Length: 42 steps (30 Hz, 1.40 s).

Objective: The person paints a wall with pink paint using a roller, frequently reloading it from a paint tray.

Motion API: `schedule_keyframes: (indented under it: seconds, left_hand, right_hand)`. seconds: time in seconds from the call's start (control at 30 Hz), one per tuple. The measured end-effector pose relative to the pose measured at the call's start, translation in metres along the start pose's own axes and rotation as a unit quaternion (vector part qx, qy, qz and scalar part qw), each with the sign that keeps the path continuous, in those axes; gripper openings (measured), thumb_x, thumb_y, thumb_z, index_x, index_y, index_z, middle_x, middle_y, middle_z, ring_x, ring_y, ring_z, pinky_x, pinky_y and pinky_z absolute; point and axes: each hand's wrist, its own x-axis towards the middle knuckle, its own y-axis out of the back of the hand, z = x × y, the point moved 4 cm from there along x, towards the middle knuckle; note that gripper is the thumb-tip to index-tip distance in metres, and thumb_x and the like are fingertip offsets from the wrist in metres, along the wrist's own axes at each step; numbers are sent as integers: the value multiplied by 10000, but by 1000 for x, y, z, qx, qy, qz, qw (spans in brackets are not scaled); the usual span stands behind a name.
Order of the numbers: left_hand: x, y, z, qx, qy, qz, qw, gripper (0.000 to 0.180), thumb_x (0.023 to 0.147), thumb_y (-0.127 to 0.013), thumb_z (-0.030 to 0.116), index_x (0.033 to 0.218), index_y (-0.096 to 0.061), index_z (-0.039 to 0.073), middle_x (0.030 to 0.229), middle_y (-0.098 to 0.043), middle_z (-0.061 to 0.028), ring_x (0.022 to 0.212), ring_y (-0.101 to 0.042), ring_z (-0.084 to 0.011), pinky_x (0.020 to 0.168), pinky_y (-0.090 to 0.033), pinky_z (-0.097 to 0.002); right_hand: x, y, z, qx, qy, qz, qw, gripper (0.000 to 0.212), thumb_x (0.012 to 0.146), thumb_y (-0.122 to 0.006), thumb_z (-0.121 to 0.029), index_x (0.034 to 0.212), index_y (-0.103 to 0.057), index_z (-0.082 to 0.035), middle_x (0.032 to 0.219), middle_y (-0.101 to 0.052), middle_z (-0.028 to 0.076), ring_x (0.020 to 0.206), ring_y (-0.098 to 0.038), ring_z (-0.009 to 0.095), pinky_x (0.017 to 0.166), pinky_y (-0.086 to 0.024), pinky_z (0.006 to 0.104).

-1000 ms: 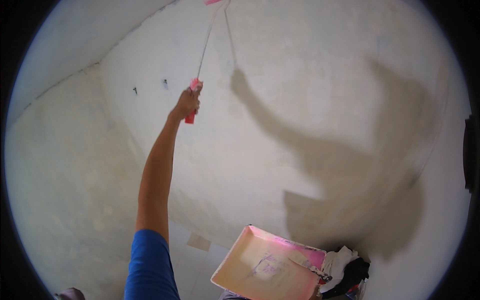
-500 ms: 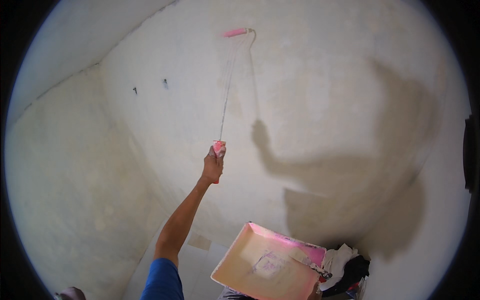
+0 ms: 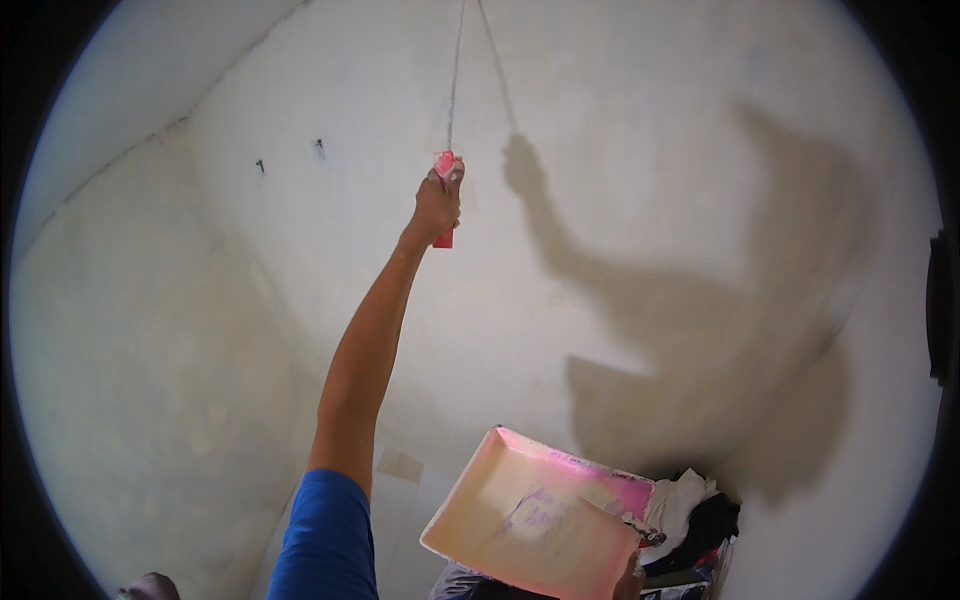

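My left hand (image 3: 437, 205) is raised in front of the wall, its fingers wrapped round the red handle of a paint roller (image 3: 443, 238). The roller's thin metal rod runs up past the top edge, so the roller head is out of the picture. Low in front of me is a shallow pink-rimmed paint tray (image 3: 470, 480) with pale, cream-coloured paint in it. Only part of my right hand (image 3: 630, 578) shows, gripping the tray at its lower right side. Beside that hand, what looks like a scraper (image 3: 645, 533) lies across the tray's right edge.
The pale, patchy wall (image 3: 330, 250) fills most of the view, with two small dark fixings (image 3: 320, 148) at upper left. My shadow (image 3: 690, 320) falls on its right part. White and black cloths (image 3: 705, 535) are heaped right of the tray.
My left hand has moved up the wall with the paint roller, and the pink roller head has passed out of view at the top. The tray has hardly moved.
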Motion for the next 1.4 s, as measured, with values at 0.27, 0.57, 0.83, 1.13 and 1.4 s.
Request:
schedule_keyframes:
  seconds: [0.27,0.57,0.83,1.13,1.4]
  left_hand:
    - [-100,-29,-130,95,-72,9,993,310,904,-424,241,1095,-463,-1,988,-586,-219,926,-551,-398,765,-454,-415]
    - [-248,-50,-241,104,-15,-18,994,349,892,-447,258,1102,-408,-18,842,-586,-256,793,-567,-434,625,-468,-461]
    - [-268,-60,-246,94,31,-19,995,370,891,-459,271,1089,-388,-33,764,-576,-259,741,-569,-441,575,-457,-459]
    - [-303,-69,-308,126,43,-4,991,354,885,-473,281,1091,-392,4,831,-585,-254,783,-570,-437,606,-462,-456]
    - [-269,-62,-266,57,121,-56,989,303,875,-510,254,1044,-503,3,797,-587,-191,749,-604,-292,651,-464,-356]
  right_hand:
    - [6,5,10,1,-24,-7,1000,652,867,-416,-534,1139,-505,52,963,-619,159,853,-585,227,689,-476,331]
    - [-14,-7,-18,107,-43,8,993,673,847,-481,-516,1182,-448,66,1057,-569,148,895,-558,227,730,-471,330]
    - [-12,1,-6,48,-53,30,997,720,828,-478,-556,1178,-449,73,1052,-569,155,894,-553,243,729,-469,326]
    - [-4,-1,4,32,-19,14,999,692,857,-427,-547,1186,-456,62,1071,-565,151,923,-540,237,772,-451,329]
    - [-8,3,-2,10,4,29,1000,476,930,-385,-385,1058,-488,61,985,-531,193,873,-489,277,805,-388,356]
